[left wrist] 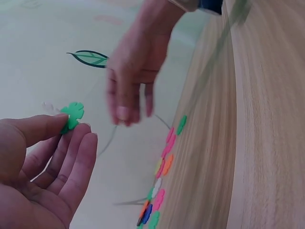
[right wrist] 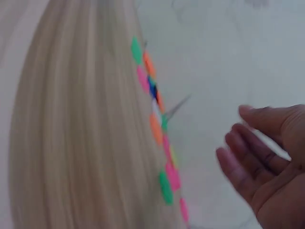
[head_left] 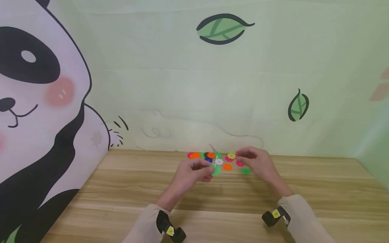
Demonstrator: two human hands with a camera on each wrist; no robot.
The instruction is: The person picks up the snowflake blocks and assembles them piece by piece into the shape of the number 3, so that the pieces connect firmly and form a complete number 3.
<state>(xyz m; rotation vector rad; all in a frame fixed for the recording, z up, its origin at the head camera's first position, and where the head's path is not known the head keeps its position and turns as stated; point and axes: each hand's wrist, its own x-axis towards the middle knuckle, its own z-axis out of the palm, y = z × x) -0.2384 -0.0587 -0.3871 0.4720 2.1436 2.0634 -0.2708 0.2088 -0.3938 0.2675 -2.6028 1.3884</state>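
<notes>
My left hand (head_left: 191,173) pinches a green flower-shaped plastic disc (left wrist: 75,112) between thumb and fingertips, above the table. In the left wrist view a pale piece (left wrist: 49,108) shows just beyond the disc; whether the two are joined I cannot tell. My right hand (right wrist: 269,167) has its fingers loosely bent and apart, with nothing between them. It hovers over the right part of the loose flower discs. Close by lie a yellow disc (head_left: 231,156), a pink disc (head_left: 239,163) and a green disc (head_left: 245,171).
Several more discs lie near the wood-grain table's (head_left: 218,202) back edge, among them an orange disc (head_left: 227,167), a white disc (head_left: 219,162) and a dark blue disc (head_left: 208,160). Directly behind stands a pale green backdrop (head_left: 170,84) printed with a panda and leaves.
</notes>
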